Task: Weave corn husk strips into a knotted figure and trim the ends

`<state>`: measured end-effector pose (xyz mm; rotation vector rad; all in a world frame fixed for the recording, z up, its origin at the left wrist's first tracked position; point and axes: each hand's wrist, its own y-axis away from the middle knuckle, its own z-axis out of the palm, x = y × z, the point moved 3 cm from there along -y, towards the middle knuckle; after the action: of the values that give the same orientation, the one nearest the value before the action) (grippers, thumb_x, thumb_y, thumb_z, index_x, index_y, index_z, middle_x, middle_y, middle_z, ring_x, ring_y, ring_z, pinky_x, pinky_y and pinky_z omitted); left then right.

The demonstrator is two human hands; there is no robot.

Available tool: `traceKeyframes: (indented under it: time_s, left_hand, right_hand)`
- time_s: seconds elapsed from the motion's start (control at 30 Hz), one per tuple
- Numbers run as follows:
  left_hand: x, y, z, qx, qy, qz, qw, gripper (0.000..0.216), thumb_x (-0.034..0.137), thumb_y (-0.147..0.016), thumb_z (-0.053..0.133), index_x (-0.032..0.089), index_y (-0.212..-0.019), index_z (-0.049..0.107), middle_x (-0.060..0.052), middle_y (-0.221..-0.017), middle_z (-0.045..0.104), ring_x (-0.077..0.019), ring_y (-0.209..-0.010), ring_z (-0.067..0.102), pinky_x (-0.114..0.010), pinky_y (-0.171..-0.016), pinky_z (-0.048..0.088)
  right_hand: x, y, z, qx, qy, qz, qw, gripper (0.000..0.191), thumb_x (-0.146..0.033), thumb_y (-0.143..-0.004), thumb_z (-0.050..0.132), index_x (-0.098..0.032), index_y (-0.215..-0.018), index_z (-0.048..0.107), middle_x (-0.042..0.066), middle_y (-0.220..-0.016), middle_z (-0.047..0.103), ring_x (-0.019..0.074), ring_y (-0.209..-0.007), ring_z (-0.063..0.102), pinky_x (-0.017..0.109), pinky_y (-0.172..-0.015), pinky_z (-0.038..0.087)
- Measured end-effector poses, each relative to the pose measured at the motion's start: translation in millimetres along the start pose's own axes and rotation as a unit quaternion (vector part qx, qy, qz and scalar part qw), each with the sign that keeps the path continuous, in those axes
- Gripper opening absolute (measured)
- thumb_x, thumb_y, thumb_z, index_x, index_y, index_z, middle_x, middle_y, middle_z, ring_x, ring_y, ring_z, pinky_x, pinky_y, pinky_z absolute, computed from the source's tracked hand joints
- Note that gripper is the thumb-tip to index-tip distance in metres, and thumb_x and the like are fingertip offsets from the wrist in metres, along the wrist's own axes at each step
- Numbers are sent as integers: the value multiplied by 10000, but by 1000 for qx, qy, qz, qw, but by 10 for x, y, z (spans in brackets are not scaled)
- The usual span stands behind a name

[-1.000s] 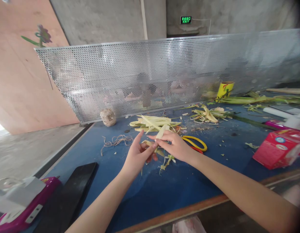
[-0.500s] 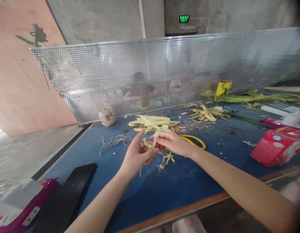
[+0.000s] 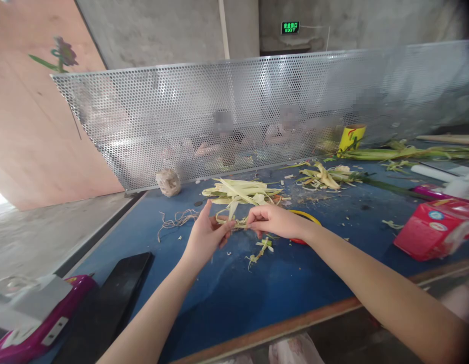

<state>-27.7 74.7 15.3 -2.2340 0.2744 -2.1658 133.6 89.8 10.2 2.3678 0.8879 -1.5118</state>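
In the head view, my left hand [image 3: 209, 230] pinches one end of a pale corn husk strip [image 3: 240, 224] between thumb and fingers. My right hand [image 3: 272, 220] grips the other end with closed fingertips, so the strip runs level between them. It looks twisted or braided, though its ends are hidden in my fingers. Just beyond the hands lies a pile of pale husks [image 3: 240, 190]. Below them is a small green and white husk scrap [image 3: 263, 248]. A yellow ring [image 3: 308, 217] is partly hidden behind my right hand.
Brown twine [image 3: 177, 218] and a whitish lump [image 3: 168, 182] lie left on the blue table [image 3: 234, 308]. A black phone-like slab [image 3: 109, 298] lies front left. Husk scraps [image 3: 325, 178], a yellow can [image 3: 351, 139] and a red package [image 3: 435, 227] are right. A perforated metal screen [image 3: 181, 121] stands behind.
My hands have moved apart sideways. The strip, upright between my fingers before, now stretches level from hand to hand. The view has shifted slightly.
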Motion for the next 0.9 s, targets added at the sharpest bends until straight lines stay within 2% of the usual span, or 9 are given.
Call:
traceKeyframes:
  time_s: [0.17,0.3,0.43,0.53,0.6,0.67,0.73,0.83,0.9]
  left_hand:
    - [33,19,-12,-6,2,-9,1000,1053,135,-637,692,108,-1396,-39,39,-605,574,-67,-398,447,-164,-314,314]
    - [24,45,55,-52,17,3,998,939,233,-746,600,109,-1395,-67,45,-547,573,-95,-395,492,-191,-332,383]
    - [9,62,114,-85,26,25,996,908,256,-777,556,133,-1392,-101,35,-555,585,-142,-466,563,-207,-332,415]
    - [4,74,109,-58,-29,33,997,904,244,-790,544,193,-1387,-132,34,-557,607,-122,-408,539,-187,-310,392]
    - [16,86,104,-35,-53,46,997,920,232,-796,541,274,-1369,-179,-19,-728,674,-104,-405,552,-165,-299,368]
    - [29,103,115,-31,-52,54,997,938,217,-797,542,340,-1347,-207,-77,-950,673,-92,-421,577,-163,-317,385]
    - [36,123,132,-33,-48,46,997,936,211,-800,538,359,-1341,-211,-106,-1056,643,-82,-402,573,-182,-341,424]
    - [58,152,142,-25,-73,42,996,912,213,-801,531,350,-1358,-177,-106,-1036,655,-54,-308,503,-193,-312,426]
    - [84,163,136,-17,-84,53,995,905,216,-794,540,348,-1369,-146,-101,-1010,668,-47,-268,468,-186,-275,401]
  right_hand:
    - [54,7,-26,-37,-21,15,999,100,-266,-801,527,-185,-745,543,-2,-639,616,131,-618,583,277,-625,414]
    - [26,3,84,-52,-99,20,993,208,-303,-783,559,-199,-955,506,18,-820,627,120,-625,601,252,-581,420]
    - [3,-42,264,-41,-219,1,975,281,-303,-784,568,-179,-1010,455,-29,-680,557,64,-488,489,206,-487,372]
    - [18,-74,358,-45,-315,-4,948,250,-336,-775,588,-170,-930,485,-51,-615,504,40,-433,413,186,-436,308]
    - [31,-82,396,-72,-353,1,933,221,-357,-783,577,-152,-782,495,-49,-594,488,18,-402,339,175,-407,243]
    - [51,-83,410,-92,-353,15,931,256,-376,-794,557,-144,-712,487,-31,-604,518,9,-385,287,177,-394,205]
    - [74,-82,398,-84,-303,19,949,263,-392,-803,540,-144,-722,509,-13,-620,558,15,-379,298,184,-392,215]
    - [85,-85,337,-12,-197,-3,980,308,-404,-787,555,-139,-634,518,-24,-533,525,37,-404,370,189,-416,265]
    - [76,-88,304,30,-183,-10,983,355,-413,-765,577,-142,-558,479,-46,-468,456,42,-414,382,186,-423,273]
